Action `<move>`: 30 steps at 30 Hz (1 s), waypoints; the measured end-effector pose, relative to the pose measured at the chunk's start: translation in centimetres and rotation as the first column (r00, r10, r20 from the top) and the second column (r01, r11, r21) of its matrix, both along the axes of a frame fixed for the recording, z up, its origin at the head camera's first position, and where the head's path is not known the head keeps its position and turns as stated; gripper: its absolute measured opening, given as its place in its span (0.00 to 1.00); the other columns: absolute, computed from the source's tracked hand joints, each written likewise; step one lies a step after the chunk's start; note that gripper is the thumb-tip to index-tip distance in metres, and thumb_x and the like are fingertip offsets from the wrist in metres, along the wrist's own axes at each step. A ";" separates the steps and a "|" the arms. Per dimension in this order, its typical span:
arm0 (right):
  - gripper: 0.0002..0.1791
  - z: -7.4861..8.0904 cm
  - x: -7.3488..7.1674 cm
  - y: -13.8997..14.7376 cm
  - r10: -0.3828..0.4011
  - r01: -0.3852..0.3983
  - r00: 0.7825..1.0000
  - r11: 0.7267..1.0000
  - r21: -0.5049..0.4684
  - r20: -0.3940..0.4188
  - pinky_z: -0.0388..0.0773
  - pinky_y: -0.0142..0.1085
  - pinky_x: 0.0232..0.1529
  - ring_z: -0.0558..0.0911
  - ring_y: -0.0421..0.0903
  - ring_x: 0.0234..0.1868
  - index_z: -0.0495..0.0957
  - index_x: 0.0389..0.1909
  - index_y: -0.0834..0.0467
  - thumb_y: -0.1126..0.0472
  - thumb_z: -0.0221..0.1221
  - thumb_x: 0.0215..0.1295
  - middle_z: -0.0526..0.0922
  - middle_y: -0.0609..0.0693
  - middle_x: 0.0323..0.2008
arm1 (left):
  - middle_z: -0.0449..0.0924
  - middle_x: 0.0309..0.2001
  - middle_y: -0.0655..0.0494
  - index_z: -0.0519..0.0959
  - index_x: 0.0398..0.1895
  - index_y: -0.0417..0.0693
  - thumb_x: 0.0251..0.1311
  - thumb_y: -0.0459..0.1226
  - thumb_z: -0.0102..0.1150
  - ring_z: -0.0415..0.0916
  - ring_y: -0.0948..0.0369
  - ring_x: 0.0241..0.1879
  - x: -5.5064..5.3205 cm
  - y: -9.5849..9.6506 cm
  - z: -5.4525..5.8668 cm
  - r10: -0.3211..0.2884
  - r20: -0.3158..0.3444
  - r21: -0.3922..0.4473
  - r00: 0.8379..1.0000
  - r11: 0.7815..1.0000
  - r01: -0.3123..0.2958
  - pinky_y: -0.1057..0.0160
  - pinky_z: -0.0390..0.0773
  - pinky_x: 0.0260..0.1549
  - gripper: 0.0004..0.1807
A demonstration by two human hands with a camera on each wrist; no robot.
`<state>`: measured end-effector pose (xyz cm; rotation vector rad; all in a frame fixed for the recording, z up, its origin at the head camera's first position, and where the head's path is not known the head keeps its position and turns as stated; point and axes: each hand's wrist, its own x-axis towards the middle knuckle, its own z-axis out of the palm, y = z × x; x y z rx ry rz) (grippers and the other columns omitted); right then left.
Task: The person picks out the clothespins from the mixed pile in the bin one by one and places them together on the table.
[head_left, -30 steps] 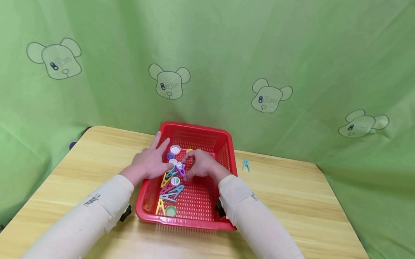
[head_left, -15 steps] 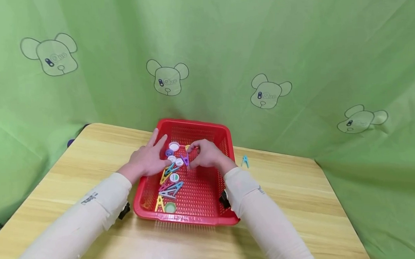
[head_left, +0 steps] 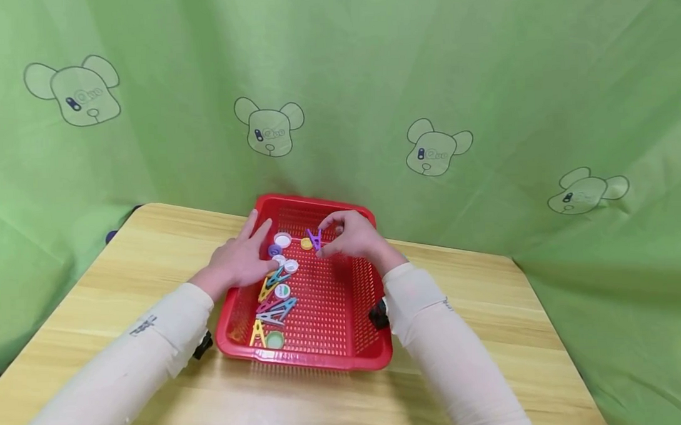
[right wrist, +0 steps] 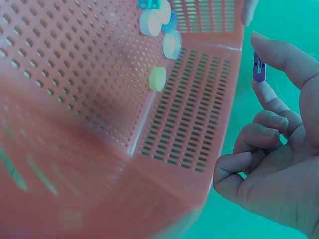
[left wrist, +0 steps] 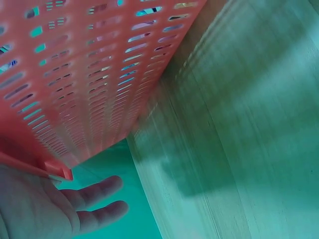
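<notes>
My right hand (head_left: 355,236) pinches a purple clothespin (head_left: 314,239) between thumb and index finger. In the head view it overlaps the back part of the red basket (head_left: 303,362); the right wrist view has the clothespin (right wrist: 259,69) level with the basket's rim, its other fingers curled loosely. Over the basket's left rim lies my left hand (head_left: 239,260), fingers spread straight, thumb beside a white cap (head_left: 291,266). From the left wrist view, two of its fingers (left wrist: 102,191) reach out past the rim. A yellow cap (head_left: 306,244) sits at the basket's back.
Along the basket's left side lie several clothespins, among them a yellow one (head_left: 257,333) and a grey one (head_left: 270,318), with a green cap (head_left: 275,340) and a purple cap (head_left: 275,250). The wooden table (head_left: 491,332) extends around it, a green curtain (head_left: 335,62) behind.
My right hand has taken the purple clothespin from among the caps and carried it up and to the right. The left hand stays at the rim. The arm now hides the blue clothespin on the table.
</notes>
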<state>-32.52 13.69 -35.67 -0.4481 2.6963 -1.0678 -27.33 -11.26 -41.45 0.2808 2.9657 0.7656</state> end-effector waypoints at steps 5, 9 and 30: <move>0.25 1.0 -0.1 1.1 -0.020 0.022 0.999 0.998 -0.061 0.031 0.71 0.41 0.39 0.69 0.50 0.44 0.82 0.47 0.56 0.61 0.79 0.45 0.77 0.56 0.45 | 0.26 0.80 0.50 0.44 0.82 0.53 0.62 0.52 0.61 0.67 0.32 0.61 0.1 -0.1 0.1 -0.001 0.001 0.010 1.000 1.000 0.001 0.43 0.83 0.41 0.51; 0.27 1.4 -0.2 2.1 -0.045 0.049 0.998 0.996 -0.074 0.049 0.69 0.41 0.37 0.68 0.50 0.43 0.81 0.49 0.57 0.62 0.78 0.47 0.75 0.59 0.43 | 0.26 0.80 0.51 0.43 0.82 0.53 0.62 0.52 0.61 0.67 0.32 0.61 0.3 -0.2 0.3 -0.001 0.007 0.018 1.000 1.000 0.001 0.44 0.83 0.40 0.51; 0.30 1.1 -0.3 10.2 -0.212 0.218 0.975 0.971 -0.098 0.064 0.65 0.40 0.34 0.63 0.48 0.37 0.78 0.54 0.57 0.60 0.76 0.49 0.64 0.52 0.36 | 0.24 0.80 0.52 0.43 0.82 0.53 0.62 0.52 0.61 0.67 0.33 0.61 0.2 -0.3 0.3 0.003 0.027 0.066 1.000 0.998 -0.005 0.47 0.85 0.34 0.52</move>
